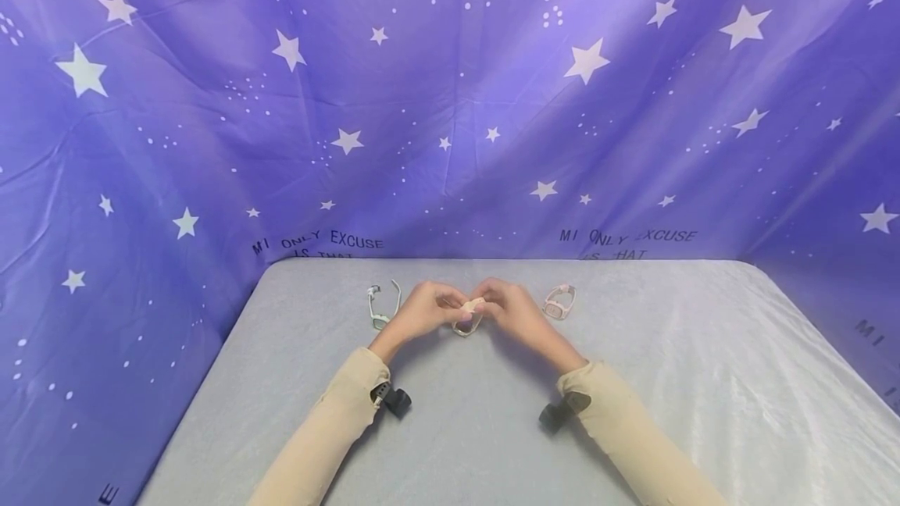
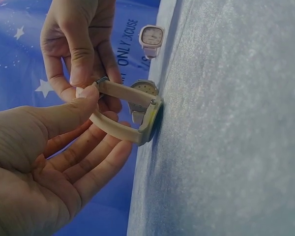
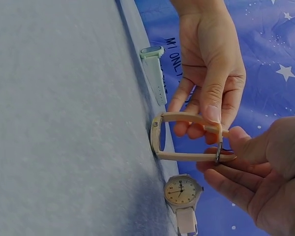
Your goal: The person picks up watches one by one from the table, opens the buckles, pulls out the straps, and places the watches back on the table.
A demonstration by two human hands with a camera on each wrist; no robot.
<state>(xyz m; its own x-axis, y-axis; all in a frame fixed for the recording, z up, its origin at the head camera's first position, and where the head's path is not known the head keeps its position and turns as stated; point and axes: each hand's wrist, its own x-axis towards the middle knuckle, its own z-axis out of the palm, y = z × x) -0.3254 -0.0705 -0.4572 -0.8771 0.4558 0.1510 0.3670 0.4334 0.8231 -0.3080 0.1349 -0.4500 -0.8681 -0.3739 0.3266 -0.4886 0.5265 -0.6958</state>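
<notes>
Between my two hands a beige wristwatch (image 3: 156, 140) stands with its case at the table and its strap bent up into a loop. My left hand (image 1: 424, 309) pinches one side of the strap near its end between thumb and fingers. From the other side, my right hand (image 1: 516, 309) pinches the strap end by the metal buckle (image 3: 219, 151). In the right wrist view the strap tip lies at the buckle. Close by is a round-dial watch (image 3: 182, 190) with a pale strap, hidden behind my right hand in the head view.
A pale green watch (image 1: 380, 322) with its strap spread apart lies left of my hands. To the right is a pink square-faced watch (image 1: 555, 309). All rest on a grey cloth-covered table (image 1: 464, 428), with a purple star-print curtain (image 1: 450, 100) behind its far edge.
</notes>
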